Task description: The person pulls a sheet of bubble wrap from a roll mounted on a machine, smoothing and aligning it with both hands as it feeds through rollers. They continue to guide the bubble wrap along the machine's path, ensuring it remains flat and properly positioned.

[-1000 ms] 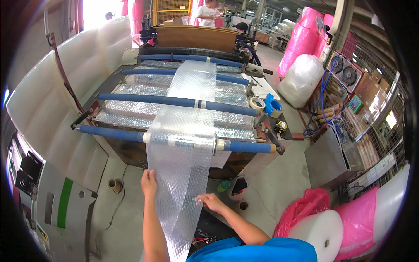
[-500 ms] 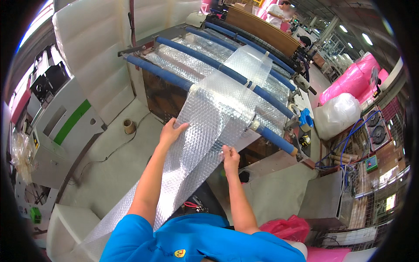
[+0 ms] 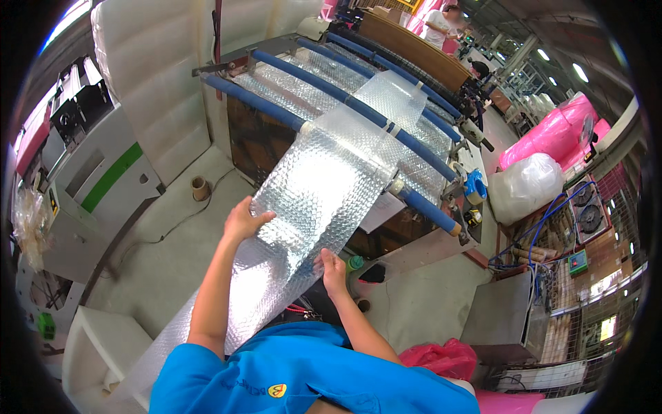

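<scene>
A long clear sheet of bubble wrap (image 3: 324, 179) runs from the blue rollers (image 3: 358, 110) of a machine down toward me and past my left side. My left hand (image 3: 243, 219) grips the sheet's left edge. My right hand (image 3: 333, 264) pinches its right edge, a little lower. The sheet is stretched between both hands at chest height. Its lower end trails to the floor at the lower left.
A grey cabinet with a green stripe (image 3: 103, 179) stands at the left, white padded rolls (image 3: 148, 83) behind it. A cardboard core (image 3: 200, 188) lies on the floor. Pink rolls (image 3: 552, 131) and a clear bag (image 3: 527, 186) sit right. A person (image 3: 441, 21) works far back.
My view has turned left and down, so the machine now lies diagonally. Both hands have stayed on the sheet's edges, and more of it now trails past my left side.
</scene>
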The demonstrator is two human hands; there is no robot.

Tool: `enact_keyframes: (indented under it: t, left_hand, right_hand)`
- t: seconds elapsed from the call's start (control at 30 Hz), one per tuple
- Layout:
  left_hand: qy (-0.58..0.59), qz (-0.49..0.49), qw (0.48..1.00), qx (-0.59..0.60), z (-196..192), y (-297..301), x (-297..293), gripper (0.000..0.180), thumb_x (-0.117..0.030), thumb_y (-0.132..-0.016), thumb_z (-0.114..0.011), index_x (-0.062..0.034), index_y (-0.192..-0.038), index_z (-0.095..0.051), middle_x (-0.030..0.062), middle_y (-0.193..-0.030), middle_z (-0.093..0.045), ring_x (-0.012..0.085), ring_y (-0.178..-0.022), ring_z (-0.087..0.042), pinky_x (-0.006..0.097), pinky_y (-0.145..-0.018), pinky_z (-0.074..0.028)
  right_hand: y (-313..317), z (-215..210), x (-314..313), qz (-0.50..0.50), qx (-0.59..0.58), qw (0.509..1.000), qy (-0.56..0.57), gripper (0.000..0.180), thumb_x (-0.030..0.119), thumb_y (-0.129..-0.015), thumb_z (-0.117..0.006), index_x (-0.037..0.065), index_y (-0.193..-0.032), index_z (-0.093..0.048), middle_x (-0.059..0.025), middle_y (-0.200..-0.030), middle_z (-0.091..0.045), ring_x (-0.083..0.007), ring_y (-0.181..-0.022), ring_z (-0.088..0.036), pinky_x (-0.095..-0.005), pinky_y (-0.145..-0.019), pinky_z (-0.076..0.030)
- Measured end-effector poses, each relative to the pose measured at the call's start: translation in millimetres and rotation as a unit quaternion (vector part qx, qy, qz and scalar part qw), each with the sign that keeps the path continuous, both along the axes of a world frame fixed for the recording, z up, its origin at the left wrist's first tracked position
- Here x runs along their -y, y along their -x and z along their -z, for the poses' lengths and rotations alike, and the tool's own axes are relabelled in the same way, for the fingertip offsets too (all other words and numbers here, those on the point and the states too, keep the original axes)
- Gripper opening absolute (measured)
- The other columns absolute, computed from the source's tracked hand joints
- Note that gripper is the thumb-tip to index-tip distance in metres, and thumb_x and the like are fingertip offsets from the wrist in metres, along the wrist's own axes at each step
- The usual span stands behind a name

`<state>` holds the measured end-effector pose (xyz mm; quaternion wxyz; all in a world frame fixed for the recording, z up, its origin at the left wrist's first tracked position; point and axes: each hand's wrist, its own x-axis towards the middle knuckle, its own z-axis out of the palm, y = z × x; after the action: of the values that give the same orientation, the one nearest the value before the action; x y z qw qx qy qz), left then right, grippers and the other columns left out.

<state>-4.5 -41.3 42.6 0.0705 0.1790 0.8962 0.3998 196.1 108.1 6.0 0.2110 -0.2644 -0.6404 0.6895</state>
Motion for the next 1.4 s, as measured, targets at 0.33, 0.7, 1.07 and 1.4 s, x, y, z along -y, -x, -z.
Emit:
enact_keyframes:
  t: [0.33,0.7,1.07,1.4]
  left_hand:
    - [-0.065,-0.043,0.997,0.019,45,-8,-46,0.055,-0.048,-0.062,-0.067,-0.0034,-0.087,-0.048,0.0145,-0.082,-0.058,0.0308,-0.081,-0.056,0.038,-0.068,-0.042]
    - [-0.081,-0.011,0.996,0.042,43,-8,-37,0.050,-0.042,-0.063,-0.069,-0.0009,-0.082,-0.048,0.0115,-0.069,-0.056,0.0251,-0.064,-0.052,0.035,-0.061,-0.042]
    - [-0.115,0.022,0.993,0.005,68,4,-47,0.048,-0.041,-0.064,-0.070,-0.0008,-0.080,-0.049,0.0098,-0.071,-0.055,0.0200,-0.065,-0.051,0.033,-0.060,-0.042]
    - [-0.120,0.028,0.992,0.005,77,1,-55,0.049,-0.041,-0.064,-0.069,-0.0001,-0.081,-0.049,0.0107,-0.071,-0.056,0.0210,-0.065,-0.052,0.034,-0.061,-0.042]
  right_hand:
    - [17,50,-43,0.043,-0.020,0.981,-0.188,0.039,0.038,-0.085,-0.047,0.001,-0.072,-0.055,-0.0019,-0.063,-0.052,-0.0087,-0.057,-0.045,-0.0235,-0.055,-0.037]
    - [-118,-255,-208,0.261,-0.140,0.905,-0.305,0.045,0.032,-0.086,-0.037,0.001,-0.061,-0.057,-0.0091,-0.058,-0.055,-0.0172,-0.052,-0.054,-0.0299,-0.049,-0.044]
    - [-171,-320,-241,0.374,-0.097,0.840,-0.381,0.041,0.034,-0.085,-0.037,-0.001,-0.071,-0.054,-0.0111,-0.067,-0.054,-0.0192,-0.062,-0.051,-0.0312,-0.057,-0.042]
    - [-164,-321,-232,0.367,-0.121,0.842,-0.377,0.042,0.037,-0.084,-0.038,-0.002,-0.081,-0.052,-0.0130,-0.075,-0.052,-0.0211,-0.071,-0.049,-0.0325,-0.065,-0.039]
